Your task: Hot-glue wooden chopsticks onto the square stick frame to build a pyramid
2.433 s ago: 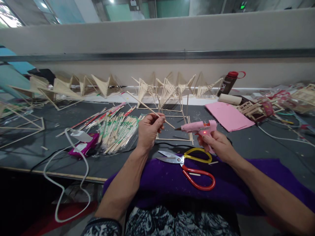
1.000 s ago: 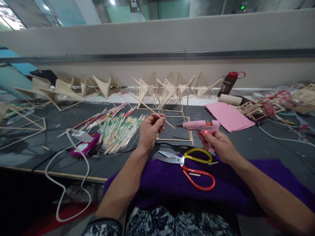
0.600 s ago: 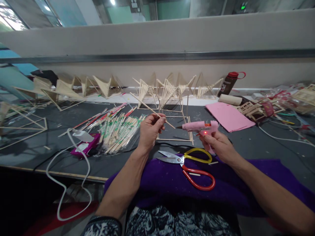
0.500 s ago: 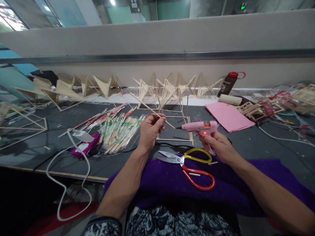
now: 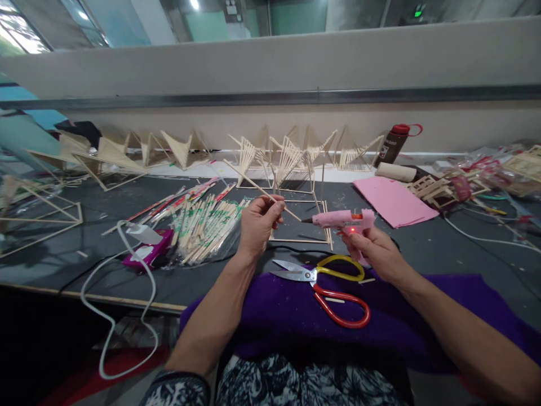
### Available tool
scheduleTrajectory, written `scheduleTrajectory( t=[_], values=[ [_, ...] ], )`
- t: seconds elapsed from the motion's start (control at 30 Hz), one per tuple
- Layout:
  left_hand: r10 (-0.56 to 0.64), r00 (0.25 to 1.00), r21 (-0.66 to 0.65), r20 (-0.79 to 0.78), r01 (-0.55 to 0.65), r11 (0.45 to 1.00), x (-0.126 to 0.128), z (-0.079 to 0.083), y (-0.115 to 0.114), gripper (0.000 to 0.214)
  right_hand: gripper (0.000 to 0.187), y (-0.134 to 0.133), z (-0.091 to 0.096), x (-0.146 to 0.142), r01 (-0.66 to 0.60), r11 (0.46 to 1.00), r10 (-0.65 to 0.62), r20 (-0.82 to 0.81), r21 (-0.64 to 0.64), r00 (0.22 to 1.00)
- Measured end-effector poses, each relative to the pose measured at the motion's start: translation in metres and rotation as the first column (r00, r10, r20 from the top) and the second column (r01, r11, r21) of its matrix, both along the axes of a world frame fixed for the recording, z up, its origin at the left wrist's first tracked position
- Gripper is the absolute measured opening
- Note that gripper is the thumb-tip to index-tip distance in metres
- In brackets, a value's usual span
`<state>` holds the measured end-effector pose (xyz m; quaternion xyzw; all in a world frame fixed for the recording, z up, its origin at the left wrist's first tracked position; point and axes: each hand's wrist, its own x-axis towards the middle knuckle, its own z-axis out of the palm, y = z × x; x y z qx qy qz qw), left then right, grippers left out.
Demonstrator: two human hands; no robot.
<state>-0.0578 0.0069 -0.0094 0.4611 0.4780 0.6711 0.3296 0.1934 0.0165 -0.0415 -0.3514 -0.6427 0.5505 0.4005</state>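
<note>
My closed left hand [image 5: 256, 224] pinches the stick [image 5: 249, 181] nearer one end, apparently to steady that end by the glue gun [image 5: 336, 219] wrapped in my right hand [image 5: 377, 249].

Dull, even indoor light fills the scene, with glare washing out the window [image 5: 19, 31] at upper left, a small white flare at the ceiling lamp [image 5: 194, 4], and a glowing red spot on the pink glue gun [image 5: 344, 219]. The space under the bench [image 5: 169, 307] at lower left sinks into near-black, and the lower part of the purple cloth [image 5: 291, 310] darkens likewise, while the scissors [image 5: 298, 272] catch a pale sheen on their blades. The wide lens stretches things toward the edges, where fine detail turns soft and smeary.
</note>
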Motion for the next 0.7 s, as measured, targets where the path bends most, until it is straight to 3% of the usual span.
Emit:
scheduleTrajectory(
  t=[0.7],
  values=[
    [-0.009, 1.000, 0.005, 0.011, 0.009, 1.000, 0.0005, 0.0022, -0.0017, 0.027, 0.037, 0.0020, -0.0038, 0.0008, -0.012, 0.998, 0.010, 0.021, 0.055, 1.000]
  ],
)
